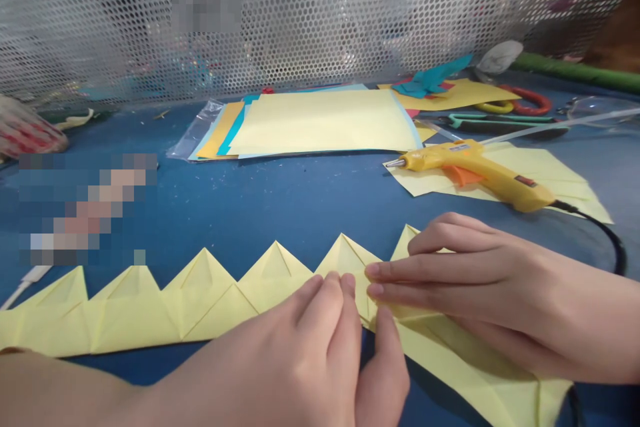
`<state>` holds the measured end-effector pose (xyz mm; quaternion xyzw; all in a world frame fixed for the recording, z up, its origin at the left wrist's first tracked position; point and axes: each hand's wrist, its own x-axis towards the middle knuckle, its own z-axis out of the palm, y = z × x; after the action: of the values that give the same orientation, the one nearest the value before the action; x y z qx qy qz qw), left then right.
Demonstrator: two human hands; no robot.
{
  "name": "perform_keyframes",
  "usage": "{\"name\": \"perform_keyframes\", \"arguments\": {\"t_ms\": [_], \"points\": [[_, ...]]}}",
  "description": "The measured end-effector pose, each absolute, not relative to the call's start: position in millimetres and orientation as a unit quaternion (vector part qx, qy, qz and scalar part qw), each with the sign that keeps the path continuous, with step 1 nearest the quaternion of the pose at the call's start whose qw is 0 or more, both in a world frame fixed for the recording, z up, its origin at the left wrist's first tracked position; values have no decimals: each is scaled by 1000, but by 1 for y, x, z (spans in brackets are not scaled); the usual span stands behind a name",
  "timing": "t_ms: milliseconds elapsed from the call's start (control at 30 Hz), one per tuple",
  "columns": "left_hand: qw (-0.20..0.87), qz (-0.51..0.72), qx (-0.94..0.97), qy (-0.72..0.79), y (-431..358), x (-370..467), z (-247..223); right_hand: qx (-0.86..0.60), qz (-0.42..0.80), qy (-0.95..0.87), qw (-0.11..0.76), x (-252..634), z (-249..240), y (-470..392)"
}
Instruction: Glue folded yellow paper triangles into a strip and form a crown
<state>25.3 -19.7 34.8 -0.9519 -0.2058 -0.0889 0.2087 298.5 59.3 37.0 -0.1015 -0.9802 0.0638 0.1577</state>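
A long strip of folded yellow paper [210, 300] with a row of pointed peaks lies across the front of the blue table. My left hand [325, 340] is closed on its lower edge right of the middle, the fingertips pressed against the paper and the thumb below. Close beside it, my right hand [465, 287] lays its fingers together on the paper, pinching the strip from the right. Part of the strip under both hands is hidden. To the right, the strip bends down toward the front.
A yellow hot glue gun [480, 173] with a black cord rests on a cut piece of pale yellow paper [565, 180]. Behind stands a stack of coloured paper sheets [325, 121]. Scissors [530, 101] lie at the back right, before a perforated metal screen [310, 13].
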Motion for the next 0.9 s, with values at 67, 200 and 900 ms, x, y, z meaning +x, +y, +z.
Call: {"name": "perform_keyframes", "arguments": {"t_ms": [67,200,900], "points": [[155,-97,-952,-246,-21,24,36,-106,77,-977,166,303,32,59],[45,-102,-956,-271,-14,28,44,-101,97,-977,164,309,26,57],[112,-63,-968,-217,-2,25,47,-122,124,-974,149,306,33,55]]}}
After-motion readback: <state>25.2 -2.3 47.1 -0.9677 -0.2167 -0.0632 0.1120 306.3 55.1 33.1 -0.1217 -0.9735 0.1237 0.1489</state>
